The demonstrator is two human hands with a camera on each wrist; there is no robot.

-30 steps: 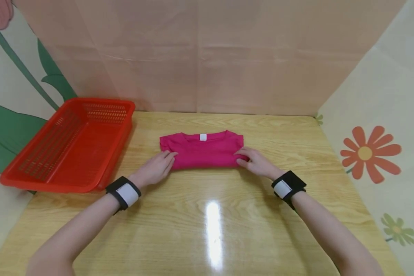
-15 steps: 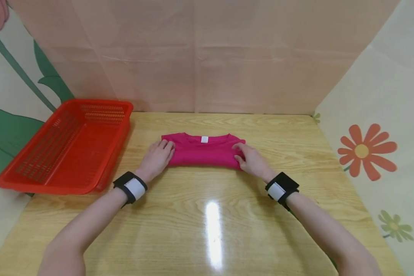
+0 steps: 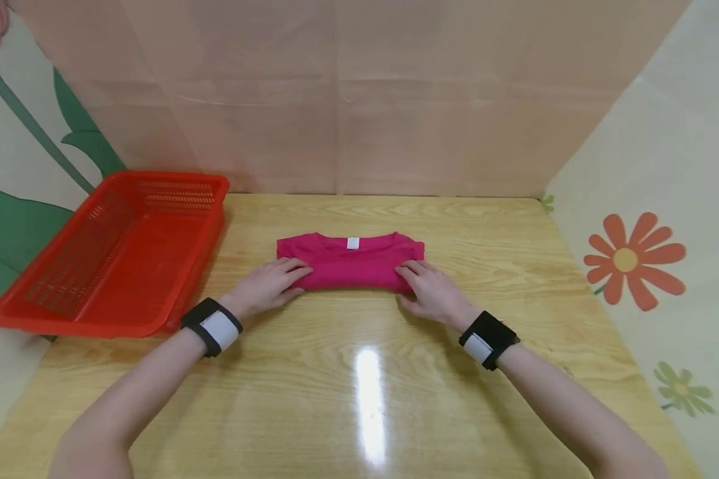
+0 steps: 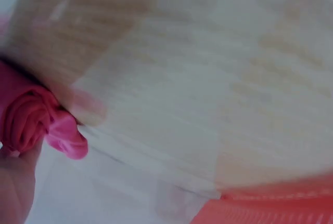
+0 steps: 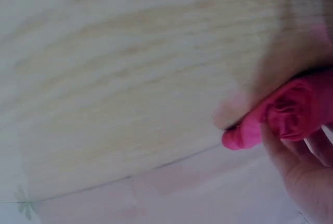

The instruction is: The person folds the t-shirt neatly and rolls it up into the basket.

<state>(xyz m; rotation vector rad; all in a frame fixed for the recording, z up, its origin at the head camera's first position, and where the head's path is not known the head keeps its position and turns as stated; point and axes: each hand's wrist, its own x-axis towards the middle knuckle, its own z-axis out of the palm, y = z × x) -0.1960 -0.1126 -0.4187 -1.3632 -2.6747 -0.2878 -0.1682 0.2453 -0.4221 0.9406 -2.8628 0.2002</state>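
A bright pink T-shirt (image 3: pixel 353 266) lies partly rolled across the middle of the table, with its neckline and white label at the far side. My left hand (image 3: pixel 269 285) grips the left end of the roll, fingers over the top. At the right end, my right hand (image 3: pixel 434 293) holds the roll in the same way. The left wrist view shows the spiral end of the rolled shirt (image 4: pixel 28 122) against part of the left hand (image 4: pixel 15 182). Fingers of the right hand (image 5: pixel 307 177) wrap the other spiral end (image 5: pixel 291 112) in the right wrist view.
A red plastic basket (image 3: pixel 174 286) with slotted sides stands on the left of the wooden table (image 3: pixel 311 399). A pinkish sheet (image 3: pixel 359 133) rises behind the far edge. Walls with printed flowers (image 3: pixel 626 260) flank both sides.
Both hands shifted along the roll: the left moved up, then back down and slightly inward; the right moved inward to the left. The shirt stays in nearly the same place.
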